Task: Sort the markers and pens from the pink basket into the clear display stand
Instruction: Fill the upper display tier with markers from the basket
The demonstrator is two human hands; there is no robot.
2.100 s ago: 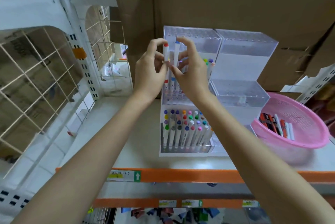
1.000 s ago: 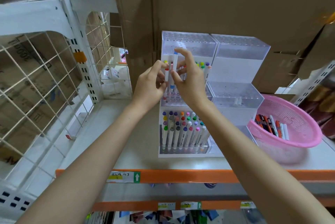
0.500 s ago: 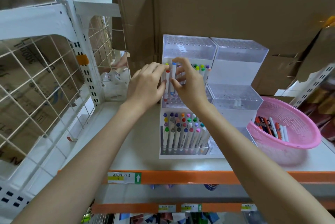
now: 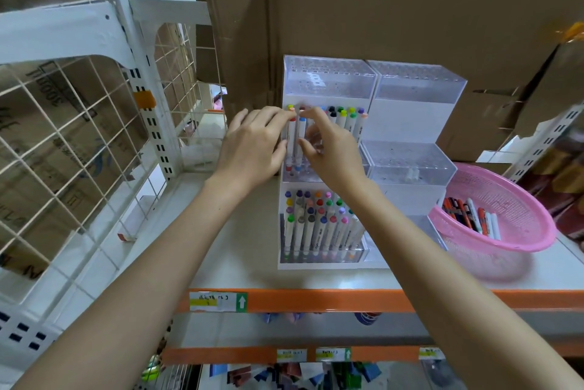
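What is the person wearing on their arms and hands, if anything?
Nothing that shows. The left hand and right hand are bare, with no gloves, rings or watch. The left forearm and right forearm are uncovered down to the bottom edge of the picture, so no sleeve is in view.

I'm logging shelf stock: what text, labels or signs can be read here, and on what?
No words read clearly.
White up-arrow on green: upper shelf label; its writing is blurred.
Lower rail labels: blurred.
Cardboard print at far left: upside down, unreadable.
Marker barrels: print too small.
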